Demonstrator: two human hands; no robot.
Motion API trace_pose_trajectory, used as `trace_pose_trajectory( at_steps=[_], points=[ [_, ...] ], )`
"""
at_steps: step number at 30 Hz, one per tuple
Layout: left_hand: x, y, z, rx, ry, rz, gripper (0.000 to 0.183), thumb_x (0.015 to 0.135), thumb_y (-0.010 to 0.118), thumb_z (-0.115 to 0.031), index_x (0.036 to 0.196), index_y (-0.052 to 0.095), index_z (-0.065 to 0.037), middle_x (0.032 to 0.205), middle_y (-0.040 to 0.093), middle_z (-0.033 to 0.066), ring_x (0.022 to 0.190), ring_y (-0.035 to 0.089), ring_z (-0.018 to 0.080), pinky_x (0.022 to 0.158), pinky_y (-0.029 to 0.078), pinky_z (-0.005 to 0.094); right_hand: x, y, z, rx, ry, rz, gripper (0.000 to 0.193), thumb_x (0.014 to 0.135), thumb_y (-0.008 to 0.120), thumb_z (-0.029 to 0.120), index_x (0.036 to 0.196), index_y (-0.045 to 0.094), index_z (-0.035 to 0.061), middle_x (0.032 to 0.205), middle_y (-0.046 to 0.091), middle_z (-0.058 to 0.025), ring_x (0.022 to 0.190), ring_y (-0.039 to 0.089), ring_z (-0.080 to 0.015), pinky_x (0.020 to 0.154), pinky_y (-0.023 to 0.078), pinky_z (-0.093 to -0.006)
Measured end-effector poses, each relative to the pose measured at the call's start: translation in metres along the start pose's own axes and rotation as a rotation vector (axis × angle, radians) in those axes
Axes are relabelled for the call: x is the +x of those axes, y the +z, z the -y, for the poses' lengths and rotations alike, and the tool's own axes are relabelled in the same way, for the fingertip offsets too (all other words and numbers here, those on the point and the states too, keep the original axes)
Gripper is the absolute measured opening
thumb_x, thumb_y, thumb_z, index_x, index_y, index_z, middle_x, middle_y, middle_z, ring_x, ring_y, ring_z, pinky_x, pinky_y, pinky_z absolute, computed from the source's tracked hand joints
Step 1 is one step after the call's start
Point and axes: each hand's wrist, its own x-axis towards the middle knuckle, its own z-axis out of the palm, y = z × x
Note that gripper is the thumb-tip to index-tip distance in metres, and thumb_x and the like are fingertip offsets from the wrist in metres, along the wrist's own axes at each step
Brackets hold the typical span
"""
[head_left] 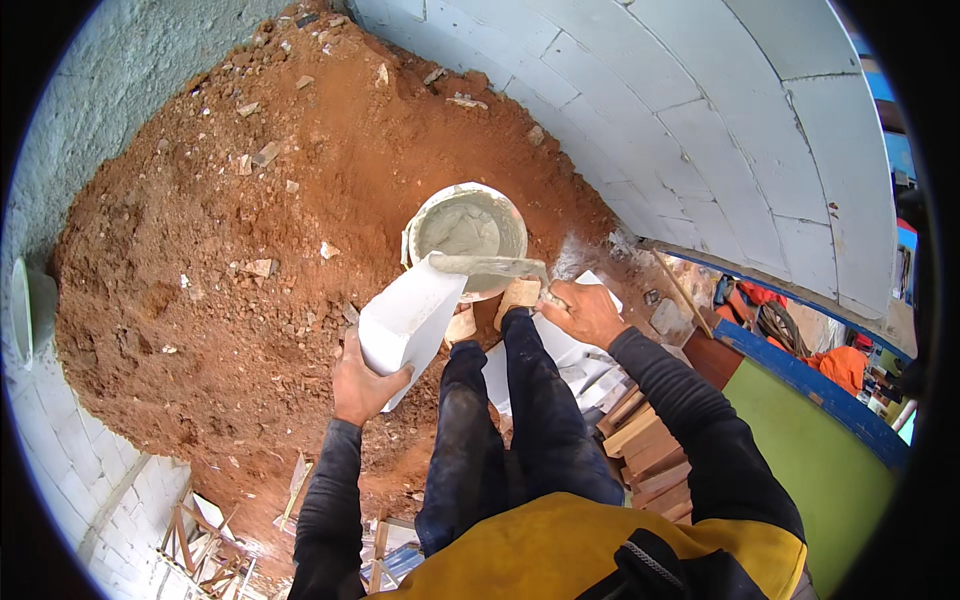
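My left hand [366,384] is closed around the lower end of a white lightweight block [408,322], held tilted in front of my legs. In my right hand [585,313] is the handle of a trowel [500,266]. Its blade is coated with grey mortar and reaches left to the block's upper end, where the tip seems to touch it. Just beyond the blade stands a white bucket [520,222] on the soil, with wet grey mortar [460,228] inside. The trowel hides part of the bucket's near rim.
A mound of reddish soil [240,220] with loose stones fills the left and far ground. A block wall [640,110] stands at the right, a rough grey wall [110,110] at the left. Near my legs lie white blocks [590,345] and a stack of reddish-brown pieces [655,455].
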Motion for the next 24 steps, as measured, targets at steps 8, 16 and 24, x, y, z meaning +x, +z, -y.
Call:
trace_pose_trajectory(
  at_steps=[8,16,24],
  points=[
    [0.014,-0.003,-0.04,0.021,0.046,0.04,0.09,0.068,0.093,-0.035,0.139,0.052,0.004,0.117,0.073,0.0261,0.108,0.074,0.038,0.095,0.058,0.0465,-0.045,-0.011,0.055,0.019,-0.158,-0.21,0.033,0.096,0.075,0.037,0.088,0.064,0.0071,0.078,0.065,-0.0119,0.07,0.069,-0.0324,0.062,0.054,-0.044],
    [0.017,-0.019,-0.062,0.087,-0.002,0.091,0.088,0.068,0.093,-0.032,0.137,0.053,0.004,0.12,0.072,0.0262,0.11,0.072,0.0368,0.097,0.057,0.0457,-0.02,-0.016,0.074,0.094,-0.108,-0.244,0.037,0.099,0.07,0.041,0.089,0.063,0.0055,0.081,0.067,-0.0142,0.074,0.07,-0.0356,0.064,0.055,-0.0464],
    [0.019,-0.031,-0.061,0.118,0.029,0.063,0.094,0.068,0.092,-0.037,0.141,0.05,0.003,0.114,0.074,0.0268,0.104,0.075,0.0394,0.094,0.059,0.0472,-0.023,-0.03,0.06,0.188,-0.109,-0.184,0.041,0.097,0.07,0.043,0.084,0.063,0.0042,0.08,0.069,-0.0163,0.072,0.07,-0.0399,0.064,0.055,-0.0501]
  ],
)
